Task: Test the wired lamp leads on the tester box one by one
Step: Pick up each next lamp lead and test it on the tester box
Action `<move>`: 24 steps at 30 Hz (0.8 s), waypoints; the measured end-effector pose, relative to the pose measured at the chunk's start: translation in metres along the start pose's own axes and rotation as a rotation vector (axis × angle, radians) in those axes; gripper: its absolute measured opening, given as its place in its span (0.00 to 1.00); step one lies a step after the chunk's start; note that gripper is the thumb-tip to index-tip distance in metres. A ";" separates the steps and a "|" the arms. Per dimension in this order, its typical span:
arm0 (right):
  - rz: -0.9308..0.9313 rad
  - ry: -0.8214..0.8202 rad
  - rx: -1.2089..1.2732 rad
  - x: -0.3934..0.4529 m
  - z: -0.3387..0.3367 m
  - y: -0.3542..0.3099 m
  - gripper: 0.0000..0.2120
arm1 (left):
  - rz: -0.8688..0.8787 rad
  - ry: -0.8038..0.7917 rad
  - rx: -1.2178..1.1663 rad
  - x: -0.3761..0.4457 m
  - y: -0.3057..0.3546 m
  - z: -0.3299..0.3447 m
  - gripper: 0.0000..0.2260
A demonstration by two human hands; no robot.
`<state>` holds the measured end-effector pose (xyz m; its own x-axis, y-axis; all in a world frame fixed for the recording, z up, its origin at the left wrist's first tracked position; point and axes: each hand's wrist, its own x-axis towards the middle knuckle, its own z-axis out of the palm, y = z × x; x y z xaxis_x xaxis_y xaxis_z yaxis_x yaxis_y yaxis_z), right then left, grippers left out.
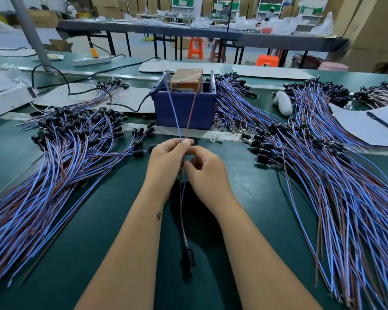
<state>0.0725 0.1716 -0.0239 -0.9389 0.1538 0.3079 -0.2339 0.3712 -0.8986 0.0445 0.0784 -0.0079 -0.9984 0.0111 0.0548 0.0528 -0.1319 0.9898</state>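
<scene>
Both hands hold one lamp lead up to the tester box.

Left hand [166,162] pinches the lamp lead [182,198] with curled fingers, right hand [205,170] just beside it, fingers curled on the same lead. Blue wire [173,108] and brown wire [192,113] run up and away from the fingertips into the tester box [185,109], straight ahead of the hands. The lead's black socket [187,258] hangs below, between the forearms. Lead piles: left pile [61,153] well left of left hand, right pile [323,166] right of right hand. Green table [99,231] underneath.
</scene>
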 end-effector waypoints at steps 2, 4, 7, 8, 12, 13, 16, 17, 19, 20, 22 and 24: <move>0.030 -0.013 0.097 0.000 0.000 -0.001 0.12 | -0.021 0.025 -0.128 0.001 0.002 -0.003 0.08; 0.059 -0.052 0.143 0.001 -0.002 -0.002 0.18 | -0.060 0.032 -0.383 0.003 0.006 -0.008 0.08; 0.031 -0.160 0.193 0.000 -0.004 -0.006 0.25 | -0.070 0.070 -0.600 0.007 0.008 -0.018 0.07; 0.028 -0.180 0.257 -0.001 -0.005 -0.008 0.24 | -0.064 0.090 -0.597 0.008 0.007 -0.019 0.07; 0.073 0.004 0.508 0.001 -0.011 -0.012 0.10 | 0.020 0.094 -0.248 0.005 0.000 -0.015 0.07; 0.100 0.096 0.481 0.003 -0.014 -0.010 0.11 | 0.084 0.072 -0.096 0.003 -0.001 -0.012 0.07; 0.155 0.331 0.348 0.010 -0.031 0.000 0.15 | 0.285 -0.071 0.211 -0.010 -0.004 0.007 0.08; 0.169 0.373 0.351 0.011 -0.038 0.003 0.16 | 0.322 -0.141 0.261 -0.017 -0.005 0.016 0.08; 0.192 0.406 0.315 0.013 -0.052 0.008 0.17 | 0.395 -0.263 0.356 -0.032 -0.010 0.035 0.10; 0.207 0.396 0.253 0.014 -0.058 0.010 0.17 | 0.444 -0.298 0.410 -0.038 -0.012 0.044 0.10; 0.244 0.342 0.096 0.014 -0.071 0.013 0.17 | 0.490 -0.346 0.468 -0.046 -0.014 0.055 0.08; 0.252 0.254 -0.094 0.014 -0.090 0.014 0.16 | 0.476 -0.423 0.504 -0.048 -0.016 0.056 0.09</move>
<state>0.0786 0.2613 -0.0041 -0.8686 0.4693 0.1591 0.0318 0.3731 -0.9272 0.0926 0.1359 -0.0190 -0.7806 0.4535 0.4302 0.5730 0.2441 0.7824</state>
